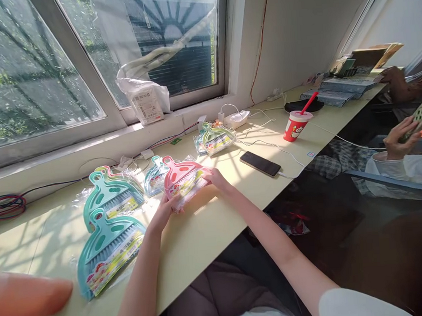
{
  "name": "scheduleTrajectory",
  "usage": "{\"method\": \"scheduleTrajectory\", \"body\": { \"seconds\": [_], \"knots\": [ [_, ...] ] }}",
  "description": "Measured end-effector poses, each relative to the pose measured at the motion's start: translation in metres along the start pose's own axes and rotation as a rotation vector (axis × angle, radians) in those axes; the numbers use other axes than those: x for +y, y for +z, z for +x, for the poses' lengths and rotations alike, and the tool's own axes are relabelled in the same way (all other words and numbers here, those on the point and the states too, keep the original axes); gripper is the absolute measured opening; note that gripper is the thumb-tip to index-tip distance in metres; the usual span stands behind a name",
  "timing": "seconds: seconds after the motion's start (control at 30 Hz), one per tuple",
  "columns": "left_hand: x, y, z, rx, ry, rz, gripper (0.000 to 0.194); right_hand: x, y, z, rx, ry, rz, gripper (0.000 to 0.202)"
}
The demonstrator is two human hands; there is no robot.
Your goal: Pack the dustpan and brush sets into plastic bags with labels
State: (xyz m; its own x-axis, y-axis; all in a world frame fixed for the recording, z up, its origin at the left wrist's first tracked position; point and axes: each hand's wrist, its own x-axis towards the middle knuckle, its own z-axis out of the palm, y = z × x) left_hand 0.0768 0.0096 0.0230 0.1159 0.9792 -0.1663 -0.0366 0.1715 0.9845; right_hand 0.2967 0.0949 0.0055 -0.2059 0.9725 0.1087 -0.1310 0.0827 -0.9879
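A pink dustpan and brush set point(183, 179) in clear plastic wrap, with a printed yellow label, is held just over the table. My left hand point(166, 210) grips its lower left edge, and my right hand point(214, 178) grips its right edge. The fingers of both hands are partly hidden by the set. Close to my left forearm lies a wrapped teal set point(107, 252), with a second teal set point(114, 196) behind it overlapping other wrapped sets. A smaller-looking blue set point(156, 176) rests behind the pink one. Further back, a green set point(217, 139) lies among wrapping.
A phone point(260, 163) on a charging cable and a red cup point(297, 126) with a straw stand to the right. Another person's arm point(29, 297) rests at the left edge. At right, a person's hand point(399, 137) holds a phone. Cables point(5, 206) run along the window wall.
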Motion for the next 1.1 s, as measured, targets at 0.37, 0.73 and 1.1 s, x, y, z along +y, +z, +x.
{"method": "scheduleTrajectory", "body": {
  "seconds": [0.37,0.73,1.1],
  "knots": [
    [-0.006,0.015,0.006,0.246,0.246,0.066,0.125,0.004,-0.001,0.006,0.171,0.112,0.23,0.042],
    [0.02,0.014,-0.033,0.583,0.306,0.294,0.028,-0.011,0.0,-0.018,-0.046,-0.028,0.059,0.054],
    [-0.021,0.0,-0.251,0.981,0.005,0.327,0.03,-0.016,0.093,-0.133,-0.628,0.141,-0.023,0.044]
  ]
}}
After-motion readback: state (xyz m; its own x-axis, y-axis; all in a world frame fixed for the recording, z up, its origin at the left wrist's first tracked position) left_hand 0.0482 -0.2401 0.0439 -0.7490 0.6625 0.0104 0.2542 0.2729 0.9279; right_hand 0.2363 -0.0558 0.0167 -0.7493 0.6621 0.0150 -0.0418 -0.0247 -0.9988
